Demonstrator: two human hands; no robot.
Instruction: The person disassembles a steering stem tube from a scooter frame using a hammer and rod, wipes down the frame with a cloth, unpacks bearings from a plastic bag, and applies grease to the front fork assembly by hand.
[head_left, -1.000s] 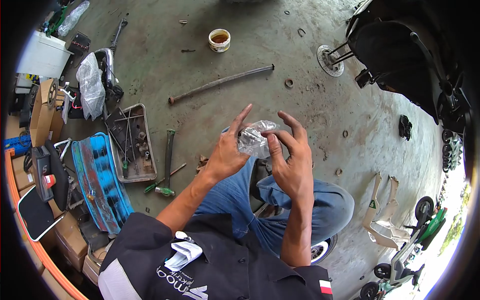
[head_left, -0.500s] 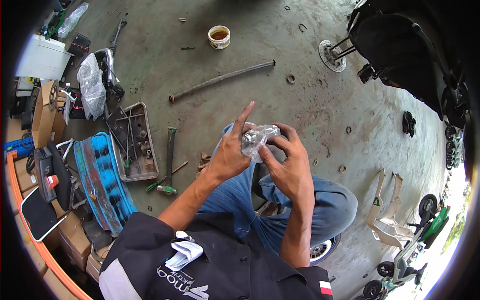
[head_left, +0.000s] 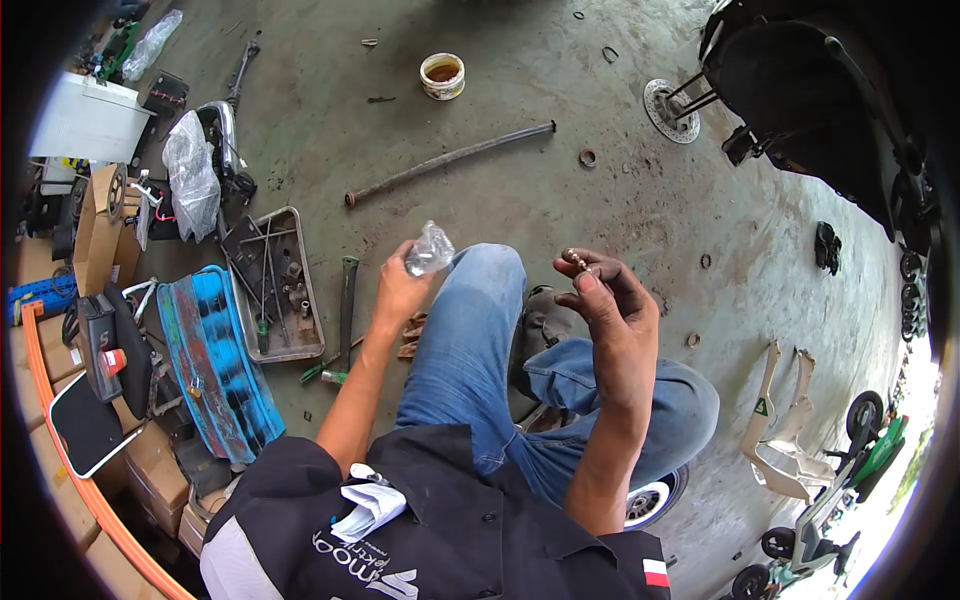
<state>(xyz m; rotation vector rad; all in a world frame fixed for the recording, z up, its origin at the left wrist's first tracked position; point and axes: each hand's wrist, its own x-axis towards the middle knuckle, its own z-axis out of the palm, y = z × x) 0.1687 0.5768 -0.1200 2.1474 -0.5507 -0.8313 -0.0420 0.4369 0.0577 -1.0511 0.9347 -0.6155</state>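
Note:
My left hand is closed around a crumpled clear plastic bag, held to the left of my raised knee. What is inside the bag I cannot make out. Over on the right, my right hand pinches several small shiny steel balls between thumb and fingers, well apart from the bag. A long metal tube lies on the floor beyond both hands. Below my left forearm's far side rests a hammer with a dark handle, its green head partly hidden.
A metal tray of tools and sockets sits at left, beside a blue metal toolbox. Farther off stand a tub of brown grease and a metal ring. Vehicle front parts with a brake disc occupy the upper right.
My hands have separated. The left moved left with the plastic bag, its raised finger now folded in. My right hand left the bag and moved right, now showing small steel balls in its fingers.

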